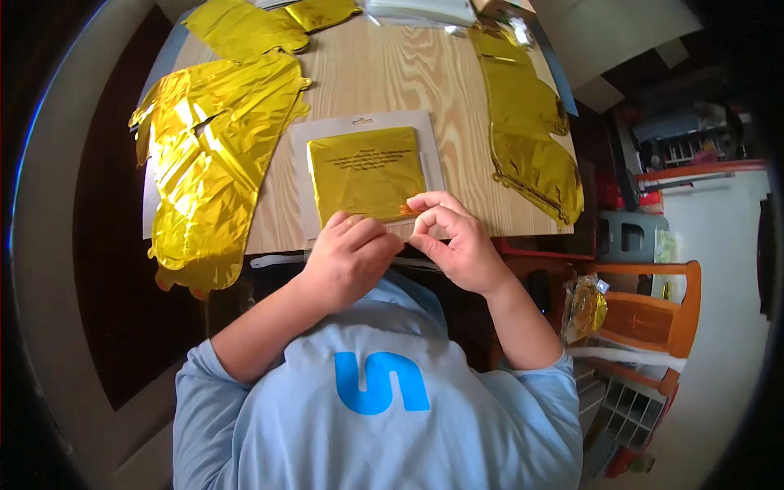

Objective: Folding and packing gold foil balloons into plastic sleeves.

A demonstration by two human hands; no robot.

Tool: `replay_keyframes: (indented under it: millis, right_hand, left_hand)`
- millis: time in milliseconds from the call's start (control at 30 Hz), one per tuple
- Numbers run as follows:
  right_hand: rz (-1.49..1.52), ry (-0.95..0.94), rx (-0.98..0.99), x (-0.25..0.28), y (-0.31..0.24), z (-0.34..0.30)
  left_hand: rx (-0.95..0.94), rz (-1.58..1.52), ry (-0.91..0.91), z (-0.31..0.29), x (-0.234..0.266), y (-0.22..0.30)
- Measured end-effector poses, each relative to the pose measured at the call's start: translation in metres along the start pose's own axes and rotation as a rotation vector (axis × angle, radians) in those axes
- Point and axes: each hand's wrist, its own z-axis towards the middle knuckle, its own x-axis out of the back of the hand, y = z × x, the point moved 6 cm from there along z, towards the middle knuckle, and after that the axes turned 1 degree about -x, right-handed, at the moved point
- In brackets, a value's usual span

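Observation:
A flat package [367, 175] lies near the table's front edge. It has folded gold foil under clear film, dark print on top and a pale backing card [302, 175] with a hanging slot at its far end. Over its near edge, my left hand [353, 255] is closed, fingertips curled together. Close beside it, my right hand [453, 241] pinches with thumb and forefinger, the other fingers bent above. The fingertips of both hands almost meet. Whatever is between them is too small or hidden to make out, and my hands cover the package's near edge.
Large gold foil balloons, flat and crinkled, lie on the table's left [216, 155] and right [527, 122]; the left one hangs over the front edge. White flat packs [420, 10] sit at the far edge. A wooden chair [653, 310] with a clear-wrapped gold item [586, 309] stands right.

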Motion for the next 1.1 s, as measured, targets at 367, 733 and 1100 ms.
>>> replay_keyframes:
  millis: [367,733,1100]
  right_hand:
    - [-0.271,-0.093,0.043,-0.001,-0.008,0.009]
    - [-0.288,-0.064,0.030,0.005,-0.019,0.000]
    - [-0.927,-0.085,0.249,0.001,-0.019,-0.026]
  left_hand:
    - [1.554,0.261,0.185,-0.493,0.088,-0.123]
    - [1.895,0.508,-0.579,-0.580,0.098,-0.162]
    - [0.953,0.192,-0.939,-0.155,0.083,-0.033]
